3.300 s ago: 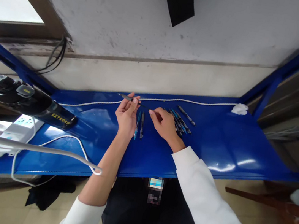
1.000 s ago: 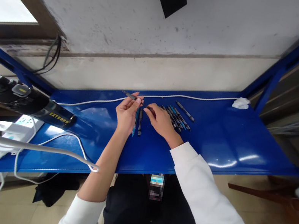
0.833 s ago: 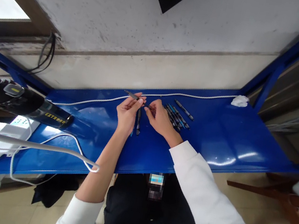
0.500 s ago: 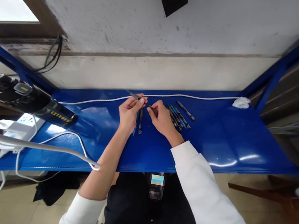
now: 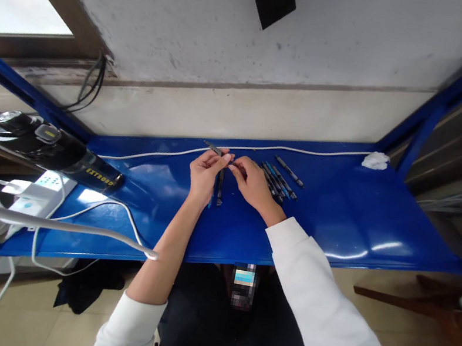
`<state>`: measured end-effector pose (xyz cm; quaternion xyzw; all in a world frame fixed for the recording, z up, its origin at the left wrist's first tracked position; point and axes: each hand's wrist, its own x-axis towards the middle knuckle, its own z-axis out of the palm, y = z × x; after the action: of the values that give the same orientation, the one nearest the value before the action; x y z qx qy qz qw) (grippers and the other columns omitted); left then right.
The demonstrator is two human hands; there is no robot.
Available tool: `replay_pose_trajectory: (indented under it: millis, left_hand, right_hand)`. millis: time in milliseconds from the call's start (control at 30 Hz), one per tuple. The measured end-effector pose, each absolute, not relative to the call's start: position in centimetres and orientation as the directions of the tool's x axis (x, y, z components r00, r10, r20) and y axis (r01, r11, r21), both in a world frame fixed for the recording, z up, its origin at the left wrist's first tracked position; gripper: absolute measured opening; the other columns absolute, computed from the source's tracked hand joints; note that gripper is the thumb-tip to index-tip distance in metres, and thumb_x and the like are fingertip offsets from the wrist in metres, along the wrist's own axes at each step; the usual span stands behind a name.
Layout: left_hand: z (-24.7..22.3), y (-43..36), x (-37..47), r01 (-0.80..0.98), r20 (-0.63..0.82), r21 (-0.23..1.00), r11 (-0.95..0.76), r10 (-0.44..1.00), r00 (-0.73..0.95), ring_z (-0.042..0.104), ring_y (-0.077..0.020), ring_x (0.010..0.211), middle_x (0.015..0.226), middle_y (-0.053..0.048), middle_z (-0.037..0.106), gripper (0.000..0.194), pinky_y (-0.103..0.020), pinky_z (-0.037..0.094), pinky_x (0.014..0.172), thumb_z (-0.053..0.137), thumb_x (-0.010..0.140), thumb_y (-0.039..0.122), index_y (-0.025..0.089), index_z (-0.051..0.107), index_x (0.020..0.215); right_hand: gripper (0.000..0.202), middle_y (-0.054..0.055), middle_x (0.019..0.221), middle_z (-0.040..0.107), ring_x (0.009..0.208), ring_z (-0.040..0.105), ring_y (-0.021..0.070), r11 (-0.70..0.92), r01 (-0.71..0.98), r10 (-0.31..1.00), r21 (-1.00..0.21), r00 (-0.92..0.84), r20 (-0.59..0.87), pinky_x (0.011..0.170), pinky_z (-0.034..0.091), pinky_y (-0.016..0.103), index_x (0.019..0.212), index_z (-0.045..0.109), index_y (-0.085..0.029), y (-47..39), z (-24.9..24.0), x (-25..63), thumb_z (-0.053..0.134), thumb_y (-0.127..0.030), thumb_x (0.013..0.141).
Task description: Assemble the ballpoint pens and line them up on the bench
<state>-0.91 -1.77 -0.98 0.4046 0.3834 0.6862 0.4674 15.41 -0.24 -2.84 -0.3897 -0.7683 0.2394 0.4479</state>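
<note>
My left hand is closed on a dark pen whose end sticks out up and to the left. Close beside it, my right hand pinches at the other end of this pen; what lies between its fingertips is too small to make out. Below my left hand, a dark pen lies on the blue shelf, with a blue one partly hidden next to it. Right of my right hand lies a bunch of several black and blue pens. A single dark pen rests just beyond the bunch.
A white cable runs along the back of the blue shelf to a crumpled white tissue. At the left are a black device and a white power strip. A white cord crosses near my left forearm.
My hands have come closer together at the pen, and the gap between their fingertips has narrowed. The whole view has shifted slightly.
</note>
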Motion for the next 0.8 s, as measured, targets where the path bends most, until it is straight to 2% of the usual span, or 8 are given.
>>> replay_pose_trajectory:
  millis: [200,400,567,800]
  left_hand:
    - [-1.16,-1.86,-0.64,-0.293,0.179,0.929,-0.225,0.968,-0.175,0.086,-0.0231,0.097,0.103,-0.01,0.09,0.039,-0.035,0.065,0.098,0.105,0.08,0.041,0.019,0.09,0.108]
    - [-0.61,-2.02,-0.25,-0.198,0.228,0.947,-0.254,0.963,-0.144,0.08,-0.0195,0.085,0.093,-0.005,0.086,0.034,-0.032,0.064,0.089,0.105,0.08,0.041,0.021,0.092,0.104]
    - [-0.39,-2.27,-0.06,-0.21,0.227,0.946,-0.248,0.966,-0.12,0.082,-0.0237,0.092,0.105,-0.008,0.088,0.03,-0.04,0.067,0.098,0.106,0.076,0.039,0.021,0.092,0.096]
    - [-0.31,-2.28,-0.1,-0.223,0.229,0.942,-0.249,0.967,-0.114,0.081,-0.0225,0.091,0.104,-0.007,0.088,0.026,-0.039,0.066,0.096,0.104,0.079,0.04,0.022,0.093,0.095]
  right_hand:
    - [0.02,0.005,0.097,0.073,0.084,0.068,0.0223,0.547,0.334,0.837,-0.768,-0.227,0.498,0.081,0.051,0.036,0.109,0.056,-0.026,-0.34,-2.96,15.29,0.062,-0.045,0.112]
    - [0.021,0.005,0.094,0.07,0.08,0.064,0.0218,0.549,0.351,0.835,-0.759,-0.206,0.51,0.078,0.049,0.036,0.103,0.051,-0.027,-0.35,-3.21,15.54,0.059,-0.044,0.111]
    - [0.023,0.004,0.094,0.07,0.084,0.065,0.0233,0.579,0.332,0.815,-0.745,-0.196,0.546,0.08,0.05,0.036,0.104,0.056,-0.026,-0.31,-3.36,15.85,0.061,-0.047,0.113]
    - [0.028,0.003,0.09,0.067,0.081,0.061,0.0216,0.61,0.33,0.792,-0.721,-0.207,0.575,0.077,0.048,0.035,0.097,0.06,-0.025,-0.16,-3.24,16.01,0.062,-0.047,0.115]
